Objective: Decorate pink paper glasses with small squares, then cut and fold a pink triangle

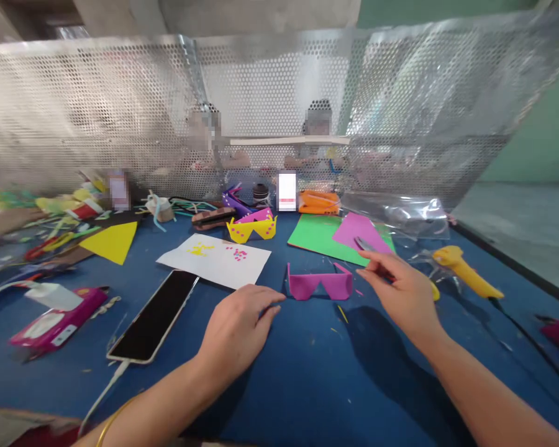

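We note the left hand [242,326] lying palm down on the blue table top [307,385], fingers loosely spread and empty; we judge it a resting support. The right hand [403,295] hovers at centre right, fingers open and pointing left, with nothing seen in it. At mid-frame between them stands the magenta foam pair of glasses [320,285], upright on its lower edge, touched by neither hand and probably set there within easy reach. Nothing but small scraps lies in between. Outward: a white paper sheet [217,261] just behind the left fingers, a black-screened phone [156,313] on a cable at lower left, a green foam sheet [314,236], a yellow glue gun [466,273] at right, and a perforated metal screen [97,112] across the top.
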`<state>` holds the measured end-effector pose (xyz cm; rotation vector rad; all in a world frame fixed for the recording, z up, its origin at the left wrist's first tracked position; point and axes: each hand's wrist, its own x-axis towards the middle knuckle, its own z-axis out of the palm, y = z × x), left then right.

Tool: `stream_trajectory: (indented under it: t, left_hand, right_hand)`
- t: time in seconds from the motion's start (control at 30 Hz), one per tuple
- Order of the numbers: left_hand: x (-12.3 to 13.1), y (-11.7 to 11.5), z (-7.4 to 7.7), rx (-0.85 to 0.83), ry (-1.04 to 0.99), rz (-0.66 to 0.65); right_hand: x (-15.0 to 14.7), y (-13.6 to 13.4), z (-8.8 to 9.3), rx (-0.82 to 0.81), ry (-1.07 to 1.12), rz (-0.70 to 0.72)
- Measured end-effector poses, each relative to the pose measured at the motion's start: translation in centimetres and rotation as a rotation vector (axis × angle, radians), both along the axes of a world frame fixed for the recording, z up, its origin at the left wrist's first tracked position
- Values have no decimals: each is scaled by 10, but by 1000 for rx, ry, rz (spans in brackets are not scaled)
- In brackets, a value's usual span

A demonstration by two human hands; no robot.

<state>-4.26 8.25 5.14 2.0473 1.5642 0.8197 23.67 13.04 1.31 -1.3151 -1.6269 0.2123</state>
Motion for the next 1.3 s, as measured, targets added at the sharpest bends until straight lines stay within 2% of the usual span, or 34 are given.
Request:
stream_trajectory:
  t: [0.13,0.23,0.33,0.47,0.6,0.73,0.87,1.0,1.17,1.3]
  left_hand:
    - [-9,1,-6,-38,77,123]
    - [-4,11,-13,-162,15,79]
    - [6,15,-19,-211,-62,39]
    - [12,18,-15,-146,-169,116]
    - [20,32,-7,-191,-368,178]
    - [36,46,-8,-251,-614,194]
    - [46,45,-17,-337,-875,172]
    - [47,39,-23,-321,-843,138]
    - [45,37,-27,-254,-767,230]
    - [44,36,-24,-234,-810,226]
  right_hand:
    - [-9,-6,3,45,-125,49]
    - [-24,1,8,71,-296,158]
    - [-44,15,13,-29,-403,300]
    - [-62,30,21,-161,-384,431]
    - [-59,40,41,-137,-321,422]
    - [-46,42,62,-150,-263,380]
    - [-42,36,60,-275,-173,329]
    - [-52,28,50,-319,-157,343]
    - [-63,21,45,-313,-198,351]
    - [-59,24,44,-373,-135,327]
